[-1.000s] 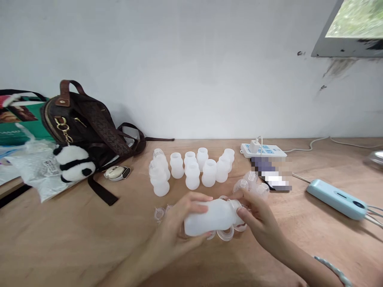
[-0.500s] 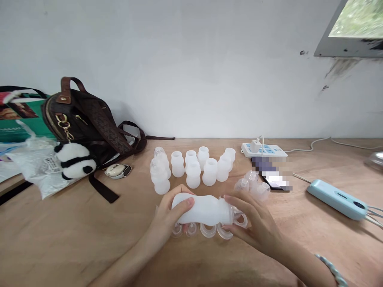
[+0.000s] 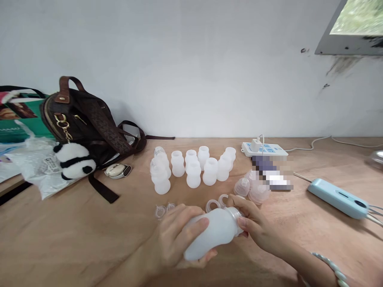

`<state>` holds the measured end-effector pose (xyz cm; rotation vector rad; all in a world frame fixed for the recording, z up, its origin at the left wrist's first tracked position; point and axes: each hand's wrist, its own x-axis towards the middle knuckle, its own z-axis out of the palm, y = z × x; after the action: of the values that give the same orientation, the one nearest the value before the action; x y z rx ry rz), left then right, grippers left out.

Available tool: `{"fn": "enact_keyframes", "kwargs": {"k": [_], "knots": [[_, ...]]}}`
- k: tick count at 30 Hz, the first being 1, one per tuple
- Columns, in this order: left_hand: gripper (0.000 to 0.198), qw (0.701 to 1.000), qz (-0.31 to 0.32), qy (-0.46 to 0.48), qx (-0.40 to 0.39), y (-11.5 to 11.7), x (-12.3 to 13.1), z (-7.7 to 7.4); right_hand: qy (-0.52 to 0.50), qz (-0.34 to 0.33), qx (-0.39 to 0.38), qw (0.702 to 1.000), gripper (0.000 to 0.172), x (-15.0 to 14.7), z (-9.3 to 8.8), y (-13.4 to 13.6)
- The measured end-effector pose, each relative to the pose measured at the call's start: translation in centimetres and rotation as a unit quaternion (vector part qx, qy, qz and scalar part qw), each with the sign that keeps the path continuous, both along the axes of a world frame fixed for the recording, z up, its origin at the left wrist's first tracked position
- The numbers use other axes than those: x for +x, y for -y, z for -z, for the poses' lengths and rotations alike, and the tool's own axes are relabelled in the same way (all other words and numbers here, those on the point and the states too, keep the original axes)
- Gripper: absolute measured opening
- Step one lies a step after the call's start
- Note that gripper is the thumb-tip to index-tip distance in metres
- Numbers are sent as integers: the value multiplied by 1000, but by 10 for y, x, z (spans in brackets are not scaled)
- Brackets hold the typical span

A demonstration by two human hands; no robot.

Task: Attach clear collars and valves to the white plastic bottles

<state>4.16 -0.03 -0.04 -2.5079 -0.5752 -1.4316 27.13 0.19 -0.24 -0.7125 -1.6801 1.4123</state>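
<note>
- The left hand (image 3: pixel 179 233) has its fingers (image 3: pixel 196 230) wrapped round the body of a frosted white bottle (image 3: pixel 214 231), grasping it toward the base.
- The right hand (image 3: pixel 259 223) pinches the clear collar (image 3: pixel 235 217) at the bottle's neck between thumb and fingers.
- The bottle is between the two sets of fingers, slanting, its base by the left ones and its neck by the right.
- Just beyond the right fingers, clear rings (image 3: pixel 213 205) lie on the tabletop (image 3: pixel 119 239); clear domed caps (image 3: pixel 259 194) sit near those fingers, farther ahead.
- Small clear teats (image 3: pixel 160 211) lie just beyond the left fingers, partly hidden.
- Well ahead of both sets of fingers stand open bottles (image 3: pixel 193 175), with capped bottles (image 3: pixel 162 185) at their left.
- Well to the fingers' right lies a pale blue device (image 3: pixel 336 198); far to their left, a dark backpack (image 3: pixel 79 123).
</note>
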Motion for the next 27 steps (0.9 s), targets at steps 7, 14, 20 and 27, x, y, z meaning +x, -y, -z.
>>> {"fn": "enact_keyframes", "kwargs": {"k": [7,14,20,27], "knots": [[25,995,-27,-27,96,-2,-3,-1,75,24,5,997,48,5,4,0],[28,997,-45,62,-15,-8,-6,-10,304,355,430,772,39,24,-3,-14],[26,996,-70,52,11,-5,-3,-10,490,400,461,622,17,43,1,-34],[29,990,-57,101,-79,-3,-8,-13,413,458,433,657,15,47,-12,-30]]}}
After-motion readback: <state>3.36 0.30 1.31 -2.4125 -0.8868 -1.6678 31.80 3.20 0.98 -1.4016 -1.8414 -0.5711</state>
